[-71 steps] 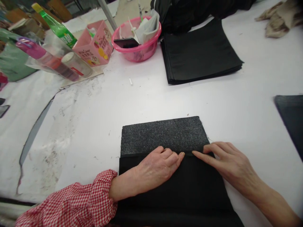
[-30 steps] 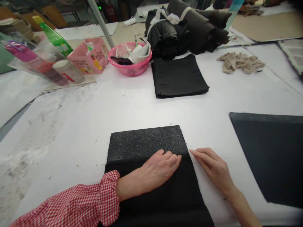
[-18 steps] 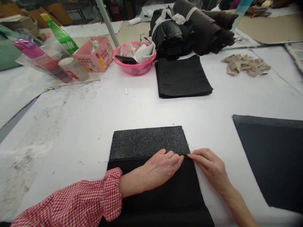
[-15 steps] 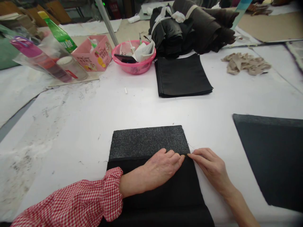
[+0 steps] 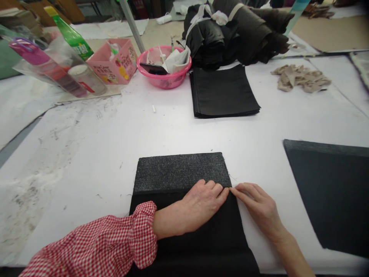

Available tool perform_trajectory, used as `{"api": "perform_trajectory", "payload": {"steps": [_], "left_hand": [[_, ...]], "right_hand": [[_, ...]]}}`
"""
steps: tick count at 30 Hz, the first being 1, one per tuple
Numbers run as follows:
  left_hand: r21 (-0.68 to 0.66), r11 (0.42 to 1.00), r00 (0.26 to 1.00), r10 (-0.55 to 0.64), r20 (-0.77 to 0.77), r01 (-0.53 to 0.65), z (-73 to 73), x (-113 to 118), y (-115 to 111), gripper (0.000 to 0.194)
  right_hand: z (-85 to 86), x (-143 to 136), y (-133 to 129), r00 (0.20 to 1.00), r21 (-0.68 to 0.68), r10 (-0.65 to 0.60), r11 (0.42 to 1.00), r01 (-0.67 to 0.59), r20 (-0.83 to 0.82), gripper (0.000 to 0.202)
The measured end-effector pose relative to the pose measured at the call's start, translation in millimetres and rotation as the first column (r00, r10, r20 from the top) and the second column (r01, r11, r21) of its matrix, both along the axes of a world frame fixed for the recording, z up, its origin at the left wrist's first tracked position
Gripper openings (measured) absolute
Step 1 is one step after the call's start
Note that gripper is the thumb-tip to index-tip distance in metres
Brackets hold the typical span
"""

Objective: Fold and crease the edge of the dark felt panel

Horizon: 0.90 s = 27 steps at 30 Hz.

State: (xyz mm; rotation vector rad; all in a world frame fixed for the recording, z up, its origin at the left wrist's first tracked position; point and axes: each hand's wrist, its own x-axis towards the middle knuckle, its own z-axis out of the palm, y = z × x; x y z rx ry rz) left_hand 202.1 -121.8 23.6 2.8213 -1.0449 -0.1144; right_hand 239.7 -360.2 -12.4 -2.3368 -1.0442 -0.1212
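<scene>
A black fabric piece lies in front of me, with a speckled dark grey band across its far end. My left hand rests on the seam between the two, its fingers curled together over the folded edge. At the right end of that seam, my right hand pinches the fabric's corner between thumb and forefinger. The fingertips of both hands nearly touch there. What lies under my left fingers is hidden.
Another dark fabric piece lies at the right. Farther back are a stack of black cloth, a pink basin, a pink box, a green bottle, fabric rolls and beige scraps. A metal pole stands behind the basin.
My left hand has slid slightly right along the seam, closer to my right fingertips. My right hand stays pinched at the edge, almost unmoved.
</scene>
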Motion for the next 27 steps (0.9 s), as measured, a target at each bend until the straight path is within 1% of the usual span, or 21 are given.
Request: {"api": "perform_trajectory", "payload": {"steps": [4, 6, 13, 22, 27], "left_hand": [[0.008, 1.0, 1.0, 0.023, 0.008, -0.023, -1.3, -2.7, -0.1, 0.038], [0.01, 0.999, 0.999, 0.032, 0.017, -0.032, -2.0, -4.0, -0.3, 0.037], [-0.047, 0.998, 0.998, 0.044, 0.04, -0.042, -0.4, -5.9, 0.0, 0.033], [-0.044, 0.998, 0.998, 0.041, 0.049, -0.039, 0.9, -8.3, 2.4, 0.031], [-0.04, 0.998, 0.998, 0.043, 0.046, -0.041, -0.7, -9.7, 3.6, 0.031]], "right_hand": [[2.8, -3.5, 3.4, 0.992, 0.041, -0.121, 0.992, 0.123, -0.04, 0.029], [4.4, -6.1, 6.9, 0.989, 0.031, -0.138, 0.99, 0.14, -0.046, 0.031], [4.0, -9.3, 11.3, 0.994, -0.017, -0.109, 0.994, 0.109, -0.002, 0.036], [7.9, -6.9, 11.2, 0.996, -0.033, -0.071, 0.997, 0.073, 0.051, 0.037], [7.6, -4.7, 13.6, 0.995, -0.076, -0.06, 0.995, 0.066, 0.082, 0.035]]}}
